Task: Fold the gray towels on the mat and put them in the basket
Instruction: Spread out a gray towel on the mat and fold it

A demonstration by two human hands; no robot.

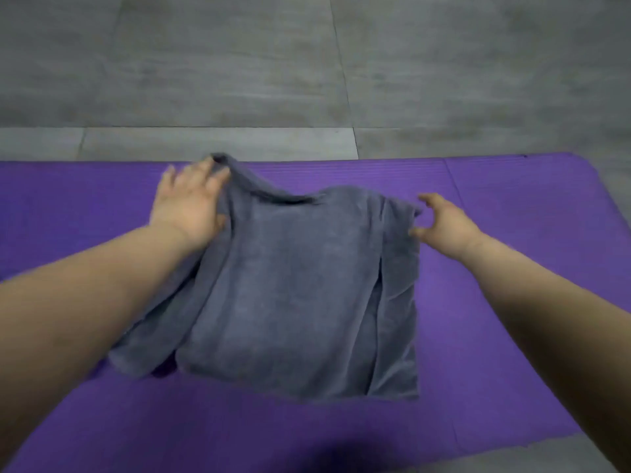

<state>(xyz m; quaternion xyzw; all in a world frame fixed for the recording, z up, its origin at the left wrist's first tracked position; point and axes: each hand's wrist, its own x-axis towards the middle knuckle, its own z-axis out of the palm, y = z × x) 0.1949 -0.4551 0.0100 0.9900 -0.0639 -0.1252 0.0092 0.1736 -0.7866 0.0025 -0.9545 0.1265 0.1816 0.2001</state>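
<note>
Left hand pinches a far corner of the soft gray terry towel on the purple foam mat — right hand, fingers apart, should catch its corner level.

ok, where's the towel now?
Head view, center: gray towel lies on the purple mat, left hand at its far-left corner, right hand beside its right edge.
</note>
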